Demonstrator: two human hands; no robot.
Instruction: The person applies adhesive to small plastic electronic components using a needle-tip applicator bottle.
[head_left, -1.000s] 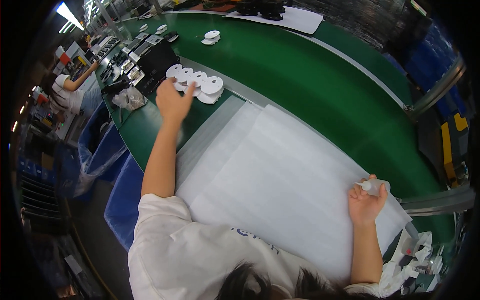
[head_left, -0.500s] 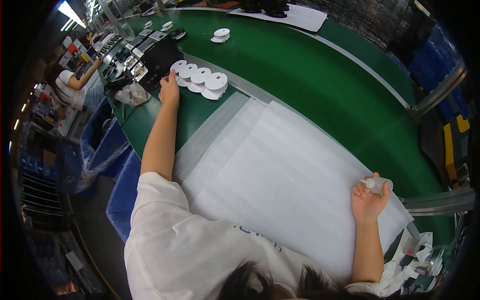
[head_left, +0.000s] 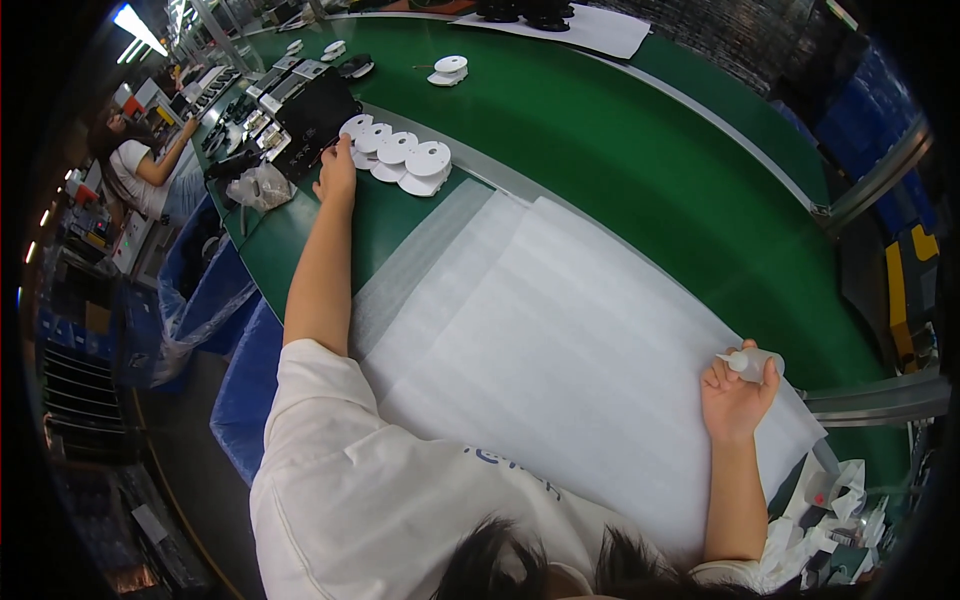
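Observation:
My left arm is stretched out to the far left, and my left hand (head_left: 336, 178) is at the left end of a row of white round plastic parts (head_left: 399, 148). Its fingers are curled in at the leftmost part, beside a black box (head_left: 318, 118); what they pinch is too small to make out. Each white part has a round disc with a small hole, above a wider white piece. On the right, my right hand (head_left: 735, 405) is closed around a small translucent squeeze bottle (head_left: 763, 366) with a pointed nozzle aimed left. White sheeting (head_left: 560, 370) covers the bench between my hands.
Beyond the bench runs a green belt (head_left: 640, 170) with a white part (head_left: 449, 70) on it. A plastic bag (head_left: 261, 187) lies by the black box. Blue lined bins (head_left: 245, 400) stand at the left, crumpled white wrapping (head_left: 825, 510) at lower right. A person (head_left: 150, 165) sits far left.
The view has shifted slightly. My left hand stays at the left end of the row, and my right hand keeps the bottle in nearly the same place.

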